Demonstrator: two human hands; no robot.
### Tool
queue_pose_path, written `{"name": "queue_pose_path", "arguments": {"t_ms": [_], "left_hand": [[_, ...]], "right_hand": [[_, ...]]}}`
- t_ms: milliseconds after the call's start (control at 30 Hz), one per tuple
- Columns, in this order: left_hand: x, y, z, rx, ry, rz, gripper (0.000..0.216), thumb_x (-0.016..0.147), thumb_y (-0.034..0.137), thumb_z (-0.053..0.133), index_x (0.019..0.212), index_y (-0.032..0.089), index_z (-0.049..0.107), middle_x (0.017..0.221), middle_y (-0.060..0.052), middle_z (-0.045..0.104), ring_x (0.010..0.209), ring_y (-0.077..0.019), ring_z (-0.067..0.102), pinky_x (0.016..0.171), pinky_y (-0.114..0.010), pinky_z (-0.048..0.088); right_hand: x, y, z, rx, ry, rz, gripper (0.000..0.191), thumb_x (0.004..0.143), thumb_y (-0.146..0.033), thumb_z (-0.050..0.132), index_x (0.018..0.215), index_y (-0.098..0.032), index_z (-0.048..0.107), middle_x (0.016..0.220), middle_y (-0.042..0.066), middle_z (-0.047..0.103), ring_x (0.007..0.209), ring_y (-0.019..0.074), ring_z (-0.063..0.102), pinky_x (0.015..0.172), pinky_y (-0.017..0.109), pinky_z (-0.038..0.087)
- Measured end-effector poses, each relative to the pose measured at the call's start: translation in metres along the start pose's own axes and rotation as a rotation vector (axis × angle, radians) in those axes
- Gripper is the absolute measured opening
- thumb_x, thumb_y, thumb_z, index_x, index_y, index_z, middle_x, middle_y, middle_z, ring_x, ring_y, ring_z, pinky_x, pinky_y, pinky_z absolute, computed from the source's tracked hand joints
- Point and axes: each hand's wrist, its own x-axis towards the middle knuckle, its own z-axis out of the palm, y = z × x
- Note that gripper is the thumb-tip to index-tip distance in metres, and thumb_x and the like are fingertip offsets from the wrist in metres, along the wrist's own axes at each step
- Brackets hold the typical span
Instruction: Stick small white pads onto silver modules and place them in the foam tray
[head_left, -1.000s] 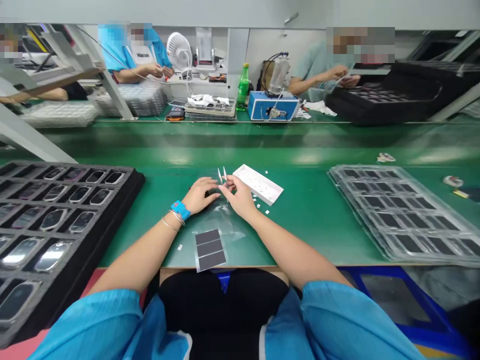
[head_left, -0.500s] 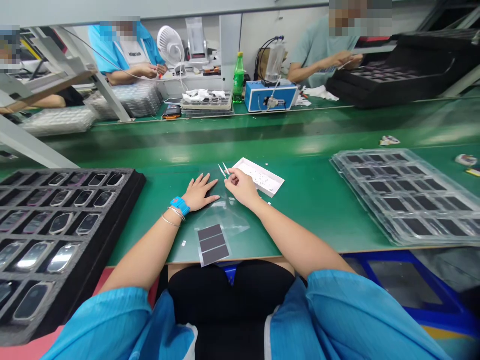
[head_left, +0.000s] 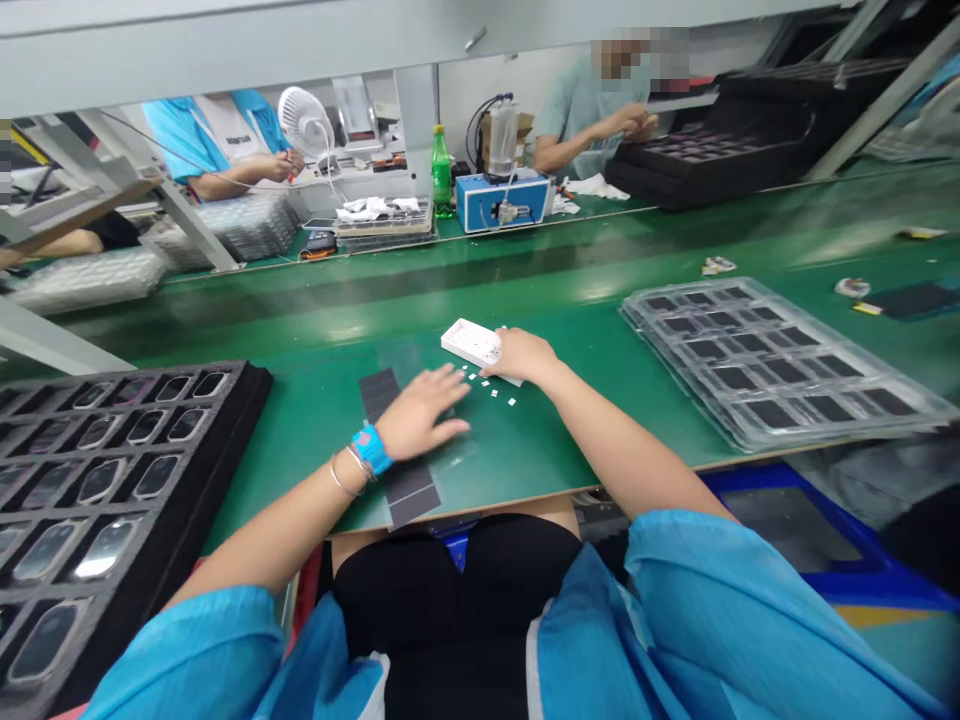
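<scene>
My left hand (head_left: 424,412) is open, palm down, with its fingers spread. It lies over a clear sheet with dark rectangular strips (head_left: 412,495), hiding the sheet's middle; more dark strips show beyond the wrist. My right hand (head_left: 527,357) is closed around the right end of a shallow white box (head_left: 469,345), thumb on the near side. Tiny dark bits lie inside this box. Several small white squares (head_left: 493,393) are scattered on the green bench just in front of it. No tweezers show now; my right hand could be covering them.
A black foam tray (head_left: 255,385) with watch-like frames stands on the left. On the right are stacked clear trays (head_left: 750,425) holding dark pieces. Across the bench are a blue machine (head_left: 480,203), a green bottle (head_left: 441,175), a white fan (head_left: 302,118) and two people working.
My right hand has gone from holding white tweezers upright to gripping the white box. More white squares show on the bench. My left hand has moved over the dark strips; the view has shifted.
</scene>
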Motion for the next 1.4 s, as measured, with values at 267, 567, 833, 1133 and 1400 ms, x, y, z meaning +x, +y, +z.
{"name": "queue_pose_path", "arguments": {"t_ms": [267, 567, 833, 1133, 1400], "left_hand": [[0.049, 0.037, 0.045, -0.117, -0.268, 0.409, 0.083, 0.089, 0.067, 0.045, 0.154, 0.019, 0.027, 0.16, -0.013, 0.024, 0.15, -0.0307, 0.017, 0.12, -0.055, 0.013], [0.176, -0.082, 0.027, 0.092, -0.323, 0.16, 0.071, 0.094, 0.055, 0.043, 0.153, 0.019, 0.028, 0.162, -0.01, 0.021, 0.15, -0.0283, 0.017, 0.119, -0.055, 0.014], [0.232, -0.113, -0.004, 0.083, 0.027, -0.211, 0.064, 0.096, 0.055, 0.022, 0.127, 0.015, 0.061, 0.134, -0.002, 0.062, 0.134, -0.0204, 0.045, 0.115, -0.044, 0.032], [0.127, 0.054, 0.05, -0.428, -0.554, 0.648, 0.055, 0.089, 0.058, 0.051, 0.141, 0.039, 0.049, 0.151, 0.006, 0.044, 0.146, -0.0195, 0.032, 0.124, -0.037, 0.013], [0.244, -0.099, 0.02, -0.009, -0.169, -0.081, 0.07, 0.096, 0.059, 0.016, 0.138, 0.012, 0.046, 0.155, 0.0, 0.039, 0.143, -0.0173, 0.026, 0.122, -0.047, 0.013]], "right_hand": [[0.014, 0.078, -0.005, 0.032, 0.353, 0.043, 0.082, 0.073, -0.045, 0.075, 0.141, -0.014, 0.041, 0.13, 0.019, 0.055, 0.116, 0.0336, 0.057, 0.09, 0.04, 0.051], [0.034, 0.131, 0.012, 0.083, 0.512, 0.188, 0.086, 0.078, -0.046, 0.066, 0.148, -0.012, 0.028, 0.14, 0.021, 0.045, 0.129, 0.0365, 0.045, 0.098, 0.048, 0.047], [0.03, 0.137, 0.008, 0.086, 0.494, 0.228, 0.083, 0.082, -0.047, 0.062, 0.149, -0.015, 0.024, 0.142, 0.021, 0.043, 0.131, 0.038, 0.041, 0.1, 0.051, 0.047], [0.038, 0.15, 0.018, 0.117, 0.498, 0.17, 0.08, 0.086, -0.046, 0.056, 0.151, -0.02, 0.017, 0.144, 0.019, 0.035, 0.137, 0.0403, 0.033, 0.1, 0.058, 0.046], [0.044, 0.16, 0.025, 0.045, 0.508, 0.172, 0.078, 0.087, -0.045, 0.055, 0.151, -0.016, 0.02, 0.144, 0.021, 0.034, 0.135, 0.0398, 0.035, 0.099, 0.057, 0.045]]}}
